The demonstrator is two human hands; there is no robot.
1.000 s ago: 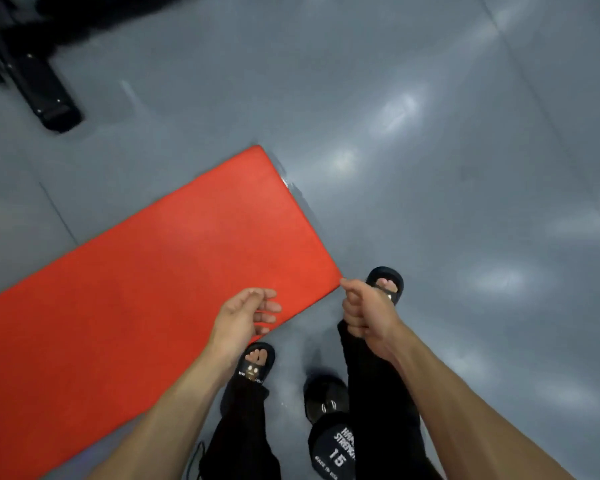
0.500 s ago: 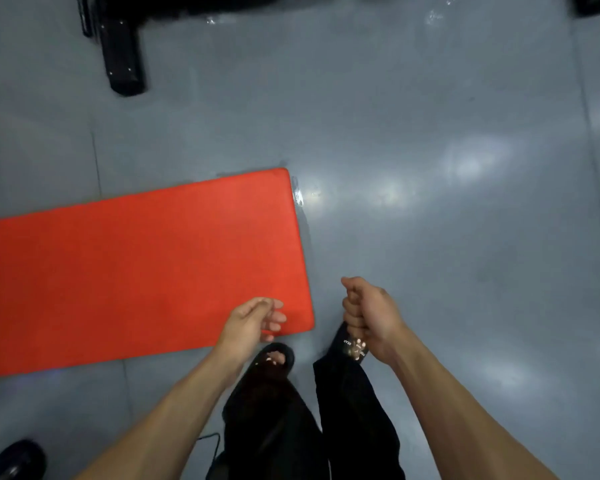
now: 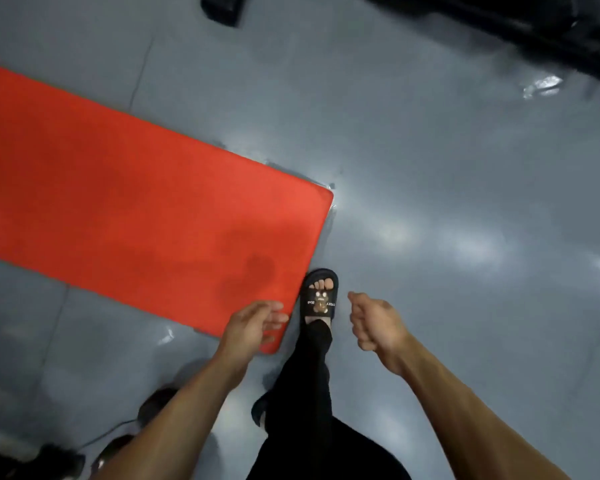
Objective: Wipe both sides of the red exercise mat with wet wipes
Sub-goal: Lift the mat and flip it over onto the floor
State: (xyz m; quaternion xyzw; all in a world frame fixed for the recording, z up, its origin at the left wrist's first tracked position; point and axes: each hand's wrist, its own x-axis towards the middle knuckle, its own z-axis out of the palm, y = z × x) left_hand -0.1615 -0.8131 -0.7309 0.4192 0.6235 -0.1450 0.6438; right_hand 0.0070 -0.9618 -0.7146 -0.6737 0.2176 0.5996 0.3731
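Observation:
The red exercise mat [image 3: 129, 199] lies flat on the grey floor, running from the left edge to its short end near the middle. Darker damp patches show near that end. My left hand [image 3: 253, 323] hovers over the mat's near corner, fingers loosely curled and apart, holding nothing. My right hand [image 3: 374, 323] hangs to the right of the mat over bare floor, fingers curled into a loose fist with nothing visible in it. No wet wipe is in view.
My foot in a black slide sandal [image 3: 319, 299] stands just off the mat's end. Black gym equipment [image 3: 499, 26] fills the top right, a black base [image 3: 222, 8] sits at top centre. A dark object with a cable [image 3: 59, 459] lies bottom left.
The view has swung round the mat's end, so the mat now slants toward the upper left. My foot has stepped forward beside the mat. Both hands keep their poses.

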